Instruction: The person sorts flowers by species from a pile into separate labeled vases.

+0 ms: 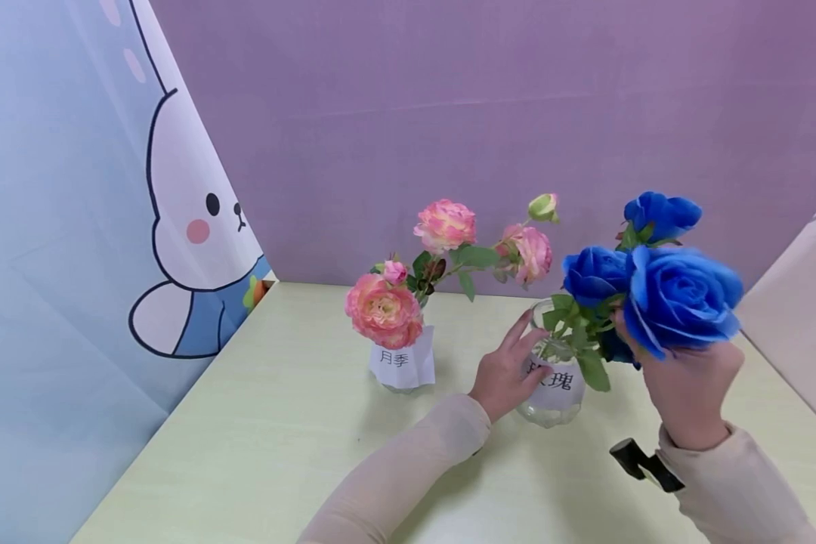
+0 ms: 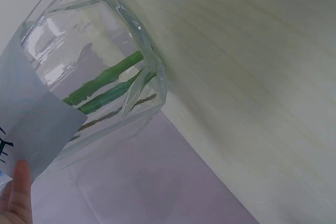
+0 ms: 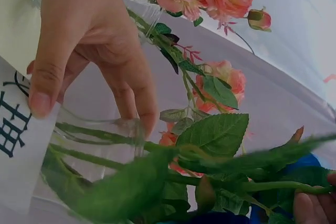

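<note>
A clear glass vase (image 1: 549, 414) with a white paper label (image 1: 561, 379) bearing dark characters stands on the table. My left hand (image 1: 505, 380) grips it from the left, thumb on the label and fingers round the neck. My right hand (image 1: 697, 389) holds a bunch of blue roses (image 1: 685, 295) by the stems, above and to the right of the vase. Their green stems (image 2: 107, 80) reach down inside the glass in the left wrist view. Leaves (image 3: 216, 136) bunch at the mouth in the right wrist view. The blooms partly hide my right fingers.
To the left stands a second labelled vase (image 1: 403, 370) with pink flowers (image 1: 384, 311), one branch leaning right toward the glass vase. A purple backdrop (image 1: 394, 113) rises behind the pale table (image 1: 258, 453). A blue cartoon curtain (image 1: 61, 264) hangs at the left.
</note>
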### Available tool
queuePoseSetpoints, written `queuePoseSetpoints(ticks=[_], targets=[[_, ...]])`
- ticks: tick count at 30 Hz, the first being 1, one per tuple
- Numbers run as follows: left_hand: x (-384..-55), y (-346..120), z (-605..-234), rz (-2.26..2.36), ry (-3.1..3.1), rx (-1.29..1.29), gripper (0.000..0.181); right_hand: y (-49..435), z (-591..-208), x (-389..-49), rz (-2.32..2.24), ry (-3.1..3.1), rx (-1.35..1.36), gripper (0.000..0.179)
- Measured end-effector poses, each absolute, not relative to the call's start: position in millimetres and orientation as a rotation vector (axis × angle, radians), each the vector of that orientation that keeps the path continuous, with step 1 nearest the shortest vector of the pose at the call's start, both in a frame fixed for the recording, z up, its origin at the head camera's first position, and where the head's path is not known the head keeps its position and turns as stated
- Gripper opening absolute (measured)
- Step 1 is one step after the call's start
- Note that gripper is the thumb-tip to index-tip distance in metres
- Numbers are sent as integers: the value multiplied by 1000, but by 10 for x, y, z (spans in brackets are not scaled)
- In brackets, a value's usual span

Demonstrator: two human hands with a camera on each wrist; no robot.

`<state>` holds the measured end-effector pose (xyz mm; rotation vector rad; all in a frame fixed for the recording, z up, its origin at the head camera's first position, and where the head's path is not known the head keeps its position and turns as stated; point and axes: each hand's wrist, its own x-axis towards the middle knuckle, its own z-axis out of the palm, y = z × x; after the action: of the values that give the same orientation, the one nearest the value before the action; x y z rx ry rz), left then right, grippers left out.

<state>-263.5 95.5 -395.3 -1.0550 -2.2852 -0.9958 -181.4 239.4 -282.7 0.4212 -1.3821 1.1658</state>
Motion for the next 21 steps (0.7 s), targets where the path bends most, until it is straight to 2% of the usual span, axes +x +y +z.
queuePoseSetpoints(ticks=[2, 5, 6, 8, 16, 21], targets=[[-2635, 954, -3948, -990, -2297, -1052, 47, 2417, -2863, -1838, 1155, -1456, 372, 44], [-2629, 952, -3943, -989, -2313, -1054, 47, 2441, -2916, -1871, 1146, -1547, 308, 16], [-2629, 953, -3946, -1000, -2308, -1062, 47, 2446, -2931, -1880, 1146, -1571, 284, 14], [-2629, 954, -3954, -1013, -2289, -1075, 47, 2448, -2947, -1893, 1120, -1631, 241, 23], [-2638, 951, -4000, -1004, -2146, -1096, 49, 2442, -2921, -1933, 965, -1853, 157, 34], [-2650, 947, -4009, -1024, -2129, -1106, 50, 2405, -2957, -1975, 855, -1875, 235, 24]])
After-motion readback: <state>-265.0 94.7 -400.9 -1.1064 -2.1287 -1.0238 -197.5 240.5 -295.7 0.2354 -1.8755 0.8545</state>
